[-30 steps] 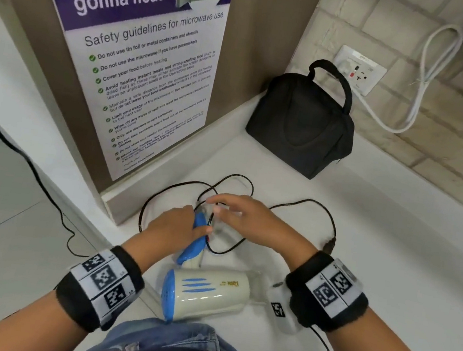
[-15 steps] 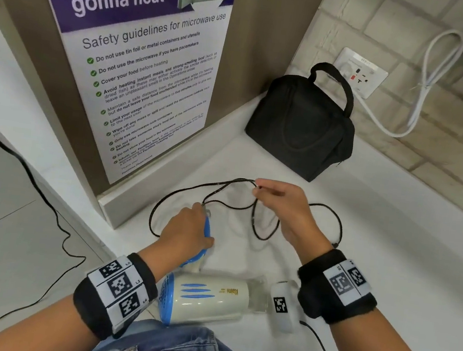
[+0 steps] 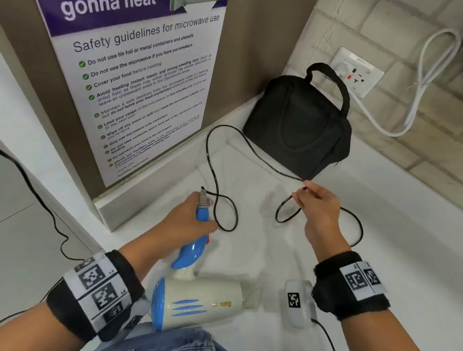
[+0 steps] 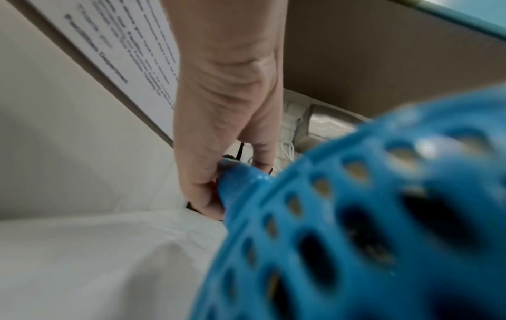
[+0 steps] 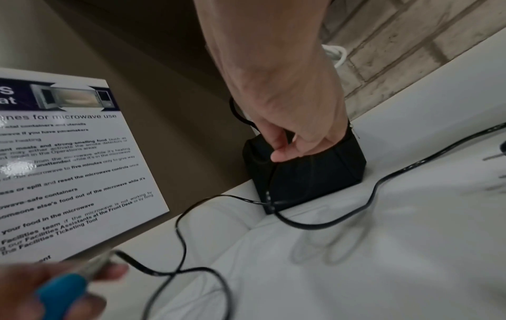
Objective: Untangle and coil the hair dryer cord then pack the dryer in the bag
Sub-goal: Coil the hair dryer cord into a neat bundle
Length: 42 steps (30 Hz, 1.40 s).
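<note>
A cream and blue hair dryer (image 3: 202, 301) lies on the white counter (image 3: 390, 255) close to me, its blue grille (image 4: 383, 216) filling the left wrist view. My left hand (image 3: 189, 220) grips its blue handle (image 3: 194, 247). The black cord (image 3: 216, 173) leaves the handle end, loops across the counter and rises to my right hand (image 3: 304, 191), which pinches it lifted in front of the black bag (image 3: 298, 125). In the right wrist view the right hand (image 5: 279, 151) pinches the cord (image 5: 180, 227) before the bag (image 5: 306, 173). More cord trails behind my right wrist.
A brown panel with a microwave safety poster (image 3: 128, 58) rises on the left. A wall socket (image 3: 355, 72) and a white cable (image 3: 425, 83) are on the tiled wall behind the bag. A white tagged device (image 3: 296, 301) lies by my right wrist. Another black cable (image 3: 31, 187) runs over the floor.
My right hand has carried the pinched cord up and to the right, away from the handle, drawing the tangled loops out longer. My left hand stays on the dryer handle.
</note>
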Each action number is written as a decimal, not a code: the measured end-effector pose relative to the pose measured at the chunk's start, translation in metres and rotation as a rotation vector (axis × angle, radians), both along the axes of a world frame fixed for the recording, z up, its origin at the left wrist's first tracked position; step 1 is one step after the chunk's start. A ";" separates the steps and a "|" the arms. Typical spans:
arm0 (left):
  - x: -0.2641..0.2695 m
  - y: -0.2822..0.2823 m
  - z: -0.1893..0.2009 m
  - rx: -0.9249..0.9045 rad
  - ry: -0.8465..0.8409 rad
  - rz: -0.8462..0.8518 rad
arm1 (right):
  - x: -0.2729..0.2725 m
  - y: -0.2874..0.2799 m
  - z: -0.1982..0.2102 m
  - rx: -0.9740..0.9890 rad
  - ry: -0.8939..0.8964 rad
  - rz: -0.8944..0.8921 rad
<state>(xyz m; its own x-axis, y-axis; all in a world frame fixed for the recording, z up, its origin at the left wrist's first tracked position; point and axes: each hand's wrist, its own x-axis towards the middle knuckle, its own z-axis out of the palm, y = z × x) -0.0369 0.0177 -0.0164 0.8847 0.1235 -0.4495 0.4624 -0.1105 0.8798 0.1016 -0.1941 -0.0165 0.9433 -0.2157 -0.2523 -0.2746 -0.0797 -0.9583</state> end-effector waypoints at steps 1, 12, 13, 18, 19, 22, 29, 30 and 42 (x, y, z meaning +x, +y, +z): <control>0.001 0.002 0.004 -0.070 -0.007 0.014 | 0.000 0.000 -0.003 -0.030 0.022 0.035; 0.024 -0.001 0.054 -0.661 0.041 0.051 | -0.041 0.048 0.053 -0.376 -0.479 0.682; 0.026 -0.003 0.060 -0.676 0.044 0.019 | -0.044 0.054 0.060 -0.302 -0.448 0.754; 0.035 -0.015 0.084 -0.706 0.016 -0.177 | -0.045 0.068 0.077 0.092 -0.222 0.855; 0.036 -0.017 0.087 -0.739 0.019 -0.189 | -0.044 0.068 0.078 0.098 -0.208 0.831; 0.040 -0.019 0.092 -0.897 0.105 -0.178 | -0.041 0.065 0.074 -0.096 -0.236 0.783; 0.048 -0.014 0.083 -1.132 0.177 -0.123 | -0.025 0.042 0.048 -0.377 -0.295 0.689; 0.048 -0.013 0.083 -1.178 0.150 -0.096 | -0.024 0.040 0.045 -0.393 -0.302 0.696; 0.061 0.004 0.079 -1.360 -0.036 -0.053 | -0.035 0.014 0.012 -0.538 -0.343 0.773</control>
<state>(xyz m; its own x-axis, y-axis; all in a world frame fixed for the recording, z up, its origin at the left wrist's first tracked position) 0.0239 0.0213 0.0623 0.8883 -0.4289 -0.1642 0.4593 0.8294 0.3181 0.0665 -0.1802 -0.0041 0.8764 0.4814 0.0104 0.3199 -0.5661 -0.7598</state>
